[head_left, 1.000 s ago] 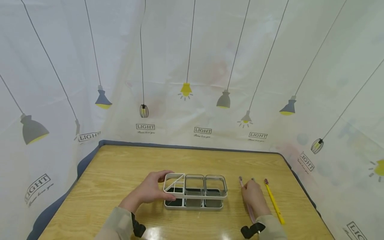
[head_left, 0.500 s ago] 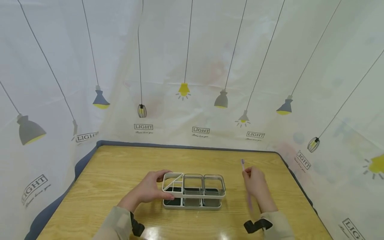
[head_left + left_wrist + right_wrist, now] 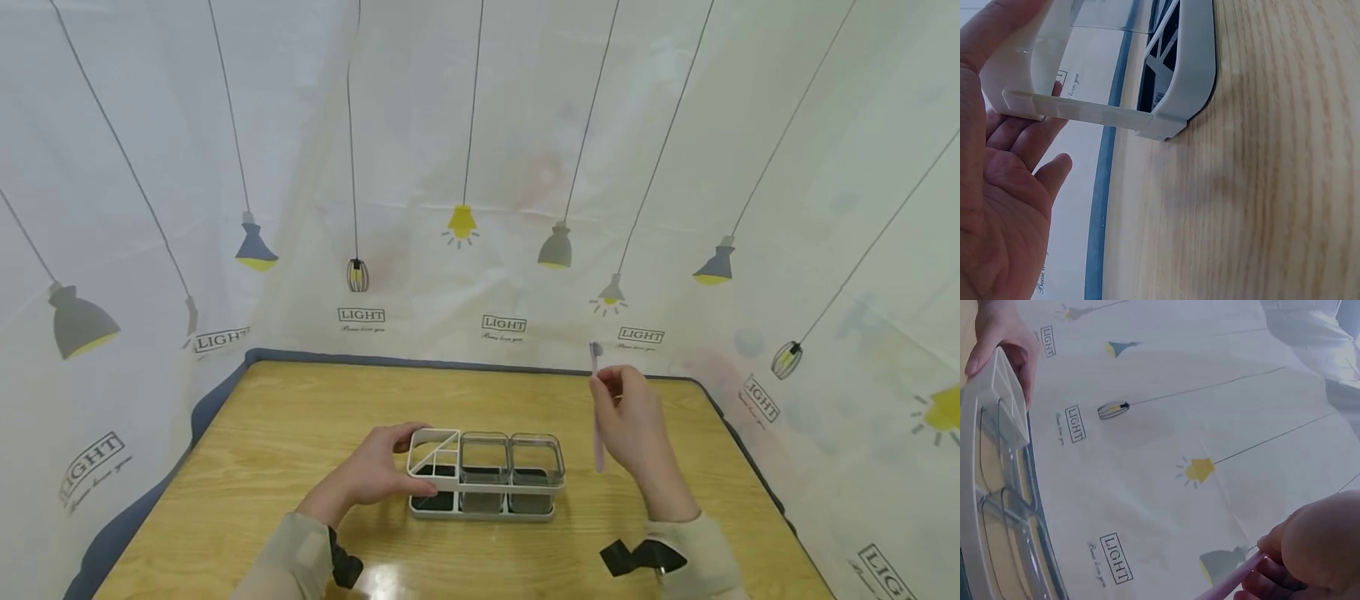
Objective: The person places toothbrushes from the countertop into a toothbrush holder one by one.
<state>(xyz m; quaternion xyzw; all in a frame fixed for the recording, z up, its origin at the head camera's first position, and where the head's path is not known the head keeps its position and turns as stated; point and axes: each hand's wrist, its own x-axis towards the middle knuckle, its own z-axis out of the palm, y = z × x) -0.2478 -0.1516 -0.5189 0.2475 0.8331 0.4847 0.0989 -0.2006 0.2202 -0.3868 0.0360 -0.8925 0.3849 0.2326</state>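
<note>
A white two-tier toothbrush holder stands on the wooden table, its left section divided by slanting bars. Two clear square cups sit side by side in its other sections. My left hand grips the holder's left end, thumb in front and fingers behind. To the right, my right hand pinches a pale pink toothbrush between thumb and fingers, upright with its bristle head on top. In the right wrist view the toothbrush handle shows below the fingers.
A white backdrop printed with hanging lamps surrounds the wooden table at the back and sides. Dark blue edging runs along the table's far side. Black straps are on both wrists.
My right hand has lifted the pink toothbrush off the table, up and slightly left, turning it upright. The yellow toothbrush seen earlier no longer shows. My left hand stays on the holder.
</note>
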